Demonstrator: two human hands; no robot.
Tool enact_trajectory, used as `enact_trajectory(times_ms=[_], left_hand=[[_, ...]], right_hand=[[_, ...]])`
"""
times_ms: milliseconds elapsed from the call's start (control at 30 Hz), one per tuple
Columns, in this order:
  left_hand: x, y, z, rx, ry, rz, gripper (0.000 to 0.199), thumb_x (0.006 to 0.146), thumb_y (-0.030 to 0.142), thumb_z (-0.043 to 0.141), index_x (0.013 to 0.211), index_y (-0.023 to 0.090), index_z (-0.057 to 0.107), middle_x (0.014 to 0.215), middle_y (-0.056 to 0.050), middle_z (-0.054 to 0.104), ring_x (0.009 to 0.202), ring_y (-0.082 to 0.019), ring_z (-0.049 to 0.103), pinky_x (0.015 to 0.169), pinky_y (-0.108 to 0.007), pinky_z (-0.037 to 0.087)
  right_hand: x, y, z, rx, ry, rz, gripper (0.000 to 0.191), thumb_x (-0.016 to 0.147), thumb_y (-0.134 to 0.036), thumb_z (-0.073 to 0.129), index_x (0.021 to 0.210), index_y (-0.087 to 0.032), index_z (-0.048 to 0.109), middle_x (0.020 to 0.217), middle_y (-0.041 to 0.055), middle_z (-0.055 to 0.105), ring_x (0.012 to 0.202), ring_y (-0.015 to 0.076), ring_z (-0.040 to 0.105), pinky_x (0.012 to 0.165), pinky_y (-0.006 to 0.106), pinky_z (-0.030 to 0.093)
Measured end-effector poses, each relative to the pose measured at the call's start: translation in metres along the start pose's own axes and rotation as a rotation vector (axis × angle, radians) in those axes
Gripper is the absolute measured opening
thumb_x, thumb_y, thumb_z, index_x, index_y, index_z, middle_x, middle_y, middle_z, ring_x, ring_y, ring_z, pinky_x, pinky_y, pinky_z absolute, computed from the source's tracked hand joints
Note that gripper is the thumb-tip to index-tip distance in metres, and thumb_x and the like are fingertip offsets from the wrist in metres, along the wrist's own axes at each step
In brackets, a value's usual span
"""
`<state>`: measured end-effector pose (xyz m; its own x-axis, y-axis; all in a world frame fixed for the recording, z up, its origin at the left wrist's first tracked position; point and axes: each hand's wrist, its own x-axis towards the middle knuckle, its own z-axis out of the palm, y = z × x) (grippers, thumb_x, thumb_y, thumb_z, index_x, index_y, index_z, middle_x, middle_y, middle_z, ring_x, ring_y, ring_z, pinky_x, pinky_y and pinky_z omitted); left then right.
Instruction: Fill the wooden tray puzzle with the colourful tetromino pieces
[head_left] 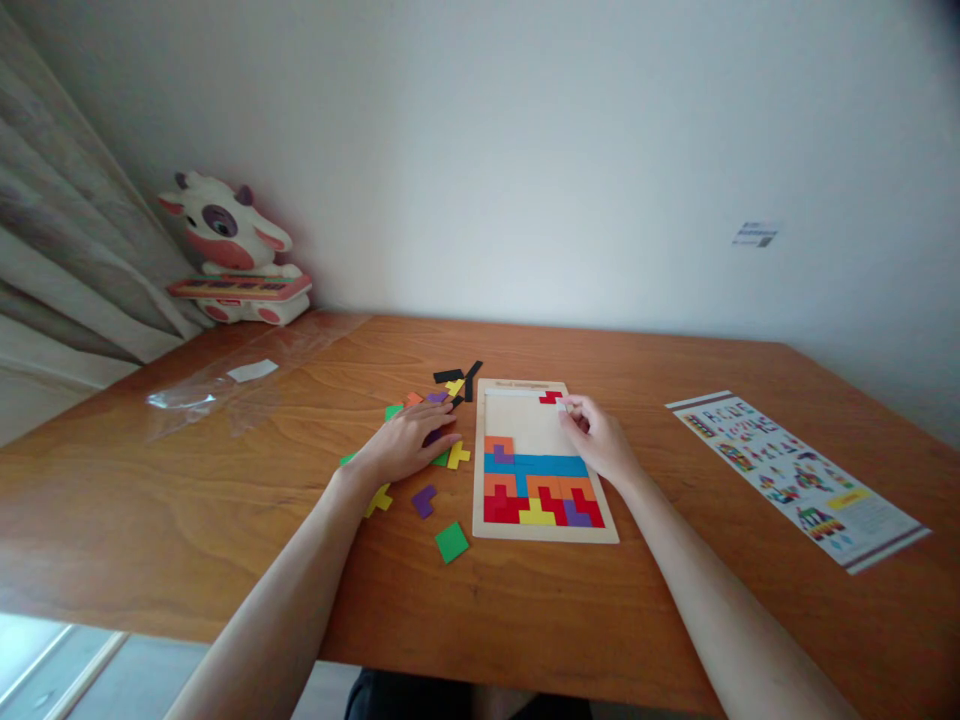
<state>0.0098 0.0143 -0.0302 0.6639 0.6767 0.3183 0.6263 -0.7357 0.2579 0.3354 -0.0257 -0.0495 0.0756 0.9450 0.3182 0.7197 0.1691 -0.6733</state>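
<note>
A wooden puzzle tray [478, 500] lies on the table, its lower half filled with red, yellow, purple, orange and blue pieces. Near its top right corner is a red piece [550, 398], touched or gripped by the closed fingertips of my right hand [596, 435]. My left hand [405, 440] rests palm down, fingers spread, over loose pieces left of the tray. Around it lie a yellow piece [459, 455], a purple piece [424, 501], a green square [452, 542] and black pieces [448, 377]. Some pieces are partly hidden under the left hand.
A printed pattern sheet [802, 475] lies at the right. Clear plastic wrapping [202, 395] is spread on the left of the wooden table [570, 620]. A cow-shaped toy keyboard [240, 255] stands at the back left, beside a curtain [67, 220].
</note>
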Motion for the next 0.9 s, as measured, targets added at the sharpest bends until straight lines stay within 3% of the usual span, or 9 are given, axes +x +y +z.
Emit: enact_trajectory(times_ms=[167,433,633,900], left_hand=[[0.000,-0.002,-0.005,0.018,0.024,-0.068,0.026,0.096,0.036,0.046,0.109,0.024,0.065,0.111,-0.005,0.070,0.104,-0.021,0.065,0.090,-0.034,0.051],[-0.003,-0.003,-0.017,0.113,0.066,-0.099,0.031,0.095,0.043,0.047,0.113,0.025,0.065,0.105,-0.006,0.068,0.097,-0.021,0.064,0.086,-0.033,0.049],[-0.008,0.005,-0.028,-0.014,-0.061,0.034,0.054,0.067,0.064,0.072,0.105,0.025,0.067,0.110,-0.007,0.067,0.106,-0.025,0.061,0.092,-0.036,0.049],[-0.007,0.010,-0.026,-0.059,-0.087,0.018,0.041,0.078,0.058,0.065,0.102,0.025,0.067,0.108,-0.006,0.068,0.101,-0.022,0.063,0.090,-0.033,0.049]], right_hand=[[-0.001,-0.001,-0.001,-0.004,-0.008,0.015,0.034,0.089,-0.041,0.048,0.111,-0.018,0.059,0.074,0.0034,0.065,0.062,0.0179,0.057,0.061,0.030,0.043],[-0.002,-0.001,-0.002,-0.009,-0.028,-0.012,0.033,0.089,-0.039,0.049,0.113,-0.019,0.059,0.076,0.0034,0.066,0.063,0.0179,0.057,0.062,0.031,0.044],[-0.002,-0.001,-0.002,-0.027,-0.018,-0.012,0.032,0.088,-0.038,0.049,0.111,-0.019,0.060,0.076,0.0038,0.067,0.063,0.0181,0.058,0.061,0.031,0.045],[-0.003,-0.003,-0.003,-0.014,-0.043,-0.009,0.032,0.089,-0.038,0.048,0.113,-0.019,0.059,0.076,0.0031,0.066,0.063,0.0176,0.057,0.062,0.031,0.044]])
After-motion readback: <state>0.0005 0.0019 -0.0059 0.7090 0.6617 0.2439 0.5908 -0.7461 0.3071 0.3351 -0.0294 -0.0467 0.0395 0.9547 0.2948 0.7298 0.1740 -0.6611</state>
